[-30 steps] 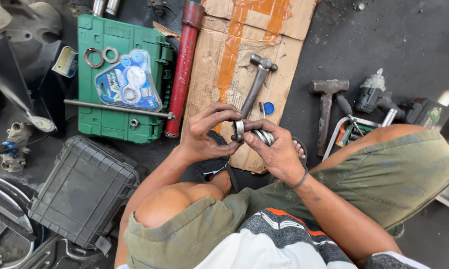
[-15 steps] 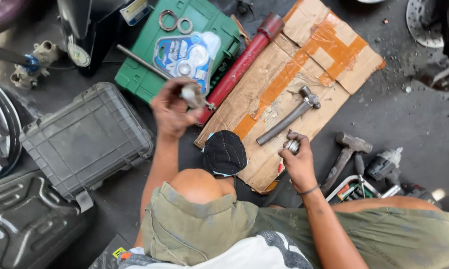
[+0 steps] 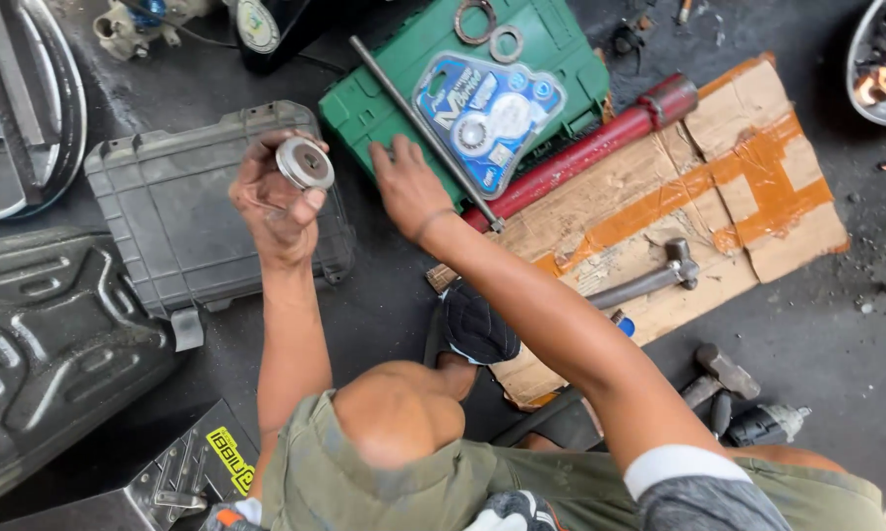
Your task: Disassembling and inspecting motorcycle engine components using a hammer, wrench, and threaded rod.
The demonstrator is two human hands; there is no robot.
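Overhead, a round steel bearing (image 3: 304, 162) is pinched by the left hand (image 3: 274, 197); the right hand (image 3: 408, 187) is laid flat, fingers spread, on the ribbed green plastic case (image 3: 384, 88).

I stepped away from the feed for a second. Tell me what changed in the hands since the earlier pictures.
The left hand kept the round metal part, lifted over the grey case. The right hand let go of its small metal piece and crossed over to the green toolbox. The hammer stayed on the cardboard.

Dark concrete floor (image 3: 836, 334) bears flattened cardboard (image 3: 747, 167) at right, green case (image 3: 364, 108) at top centre, grey case (image 3: 168, 216) at left.
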